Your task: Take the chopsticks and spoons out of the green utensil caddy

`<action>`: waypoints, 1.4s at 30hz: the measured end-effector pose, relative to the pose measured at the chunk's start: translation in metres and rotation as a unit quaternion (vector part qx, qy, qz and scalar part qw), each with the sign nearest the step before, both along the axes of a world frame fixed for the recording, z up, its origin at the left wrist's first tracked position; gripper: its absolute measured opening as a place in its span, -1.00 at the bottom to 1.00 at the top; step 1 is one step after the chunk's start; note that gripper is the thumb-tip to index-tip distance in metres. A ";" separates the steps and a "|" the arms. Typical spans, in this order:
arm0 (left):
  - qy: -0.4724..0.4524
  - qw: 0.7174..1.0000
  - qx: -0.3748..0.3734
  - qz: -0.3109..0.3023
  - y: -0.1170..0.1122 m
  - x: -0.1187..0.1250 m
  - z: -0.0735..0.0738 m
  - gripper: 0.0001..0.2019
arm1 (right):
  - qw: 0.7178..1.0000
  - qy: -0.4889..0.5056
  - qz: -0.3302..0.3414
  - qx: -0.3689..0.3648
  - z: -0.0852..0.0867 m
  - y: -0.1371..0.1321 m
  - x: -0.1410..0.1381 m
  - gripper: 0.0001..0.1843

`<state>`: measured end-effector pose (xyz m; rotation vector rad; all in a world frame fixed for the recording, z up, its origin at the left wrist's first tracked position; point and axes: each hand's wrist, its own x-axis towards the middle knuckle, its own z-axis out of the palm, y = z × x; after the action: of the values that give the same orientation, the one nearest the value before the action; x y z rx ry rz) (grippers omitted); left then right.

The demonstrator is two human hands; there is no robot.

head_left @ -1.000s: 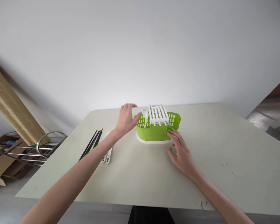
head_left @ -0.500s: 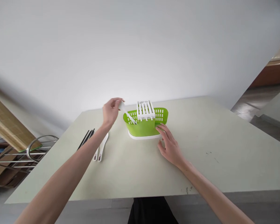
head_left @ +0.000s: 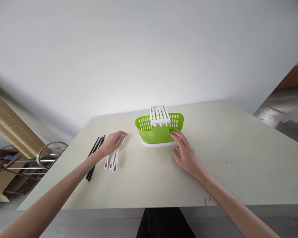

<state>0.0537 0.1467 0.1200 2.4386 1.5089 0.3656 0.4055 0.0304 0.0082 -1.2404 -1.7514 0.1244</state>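
Observation:
My left hand [head_left: 115, 141] is closed on the bowl end of a white spoon [head_left: 115, 162], its fingers hiding most of that end. This spoon lies low at the table, its handle pointing toward me. Beside it are two more white spoons [head_left: 111, 164], partly covered by the hand. Several black chopsticks [head_left: 91, 172] lie to their left, partly under my left wrist. A green basket [head_left: 159, 135] with a white base and a white slatted holder [head_left: 160, 116] stands further back. My right hand [head_left: 185, 150] rests its fingertips at the basket's front right rim, thumb apart from the fingers.
The pale table [head_left: 149, 185] meets a white wall [head_left: 149, 59] behind the basket. Off the left edge are a metal rack [head_left: 44, 157], a bamboo-patterned board [head_left: 17, 122] and cardboard boxes [head_left: 1, 185]. Dark marks [head_left: 207, 200] show near the front edge.
My left hand has brought the spoon out of the basket's left side, down and toward me, beside the other spoons. My right hand stays at the basket's rim. The view has shifted slightly.

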 end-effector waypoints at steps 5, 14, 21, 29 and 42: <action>0.044 0.997 0.001 -0.058 -0.002 0.001 -0.034 -0.55 | 1.000 -0.007 -0.001 -0.004 -0.001 0.000 0.001 -0.25; 0.150 0.979 0.041 -0.131 -0.002 -0.024 -0.032 -0.57 | 1.000 -0.007 -0.009 -0.007 0.002 -0.002 0.000 -0.27; 0.148 0.976 0.142 -0.073 -0.006 -0.036 -0.023 -0.59 | 1.000 -0.009 -0.007 -0.007 0.003 -0.003 0.000 -0.29; -0.100 0.947 0.295 -0.081 -0.018 0.047 0.026 -0.78 | 1.000 -0.013 -0.011 -0.008 0.002 -0.003 0.000 -0.29; -0.070 0.913 0.340 -0.213 -0.045 0.198 0.020 -0.63 | 0.999 -0.024 -0.022 0.018 0.001 -0.001 0.003 -0.22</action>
<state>0.2521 0.1022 0.1397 3.0682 0.8215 1.0897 0.4087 0.0290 0.0091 -1.2631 -1.7587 0.0371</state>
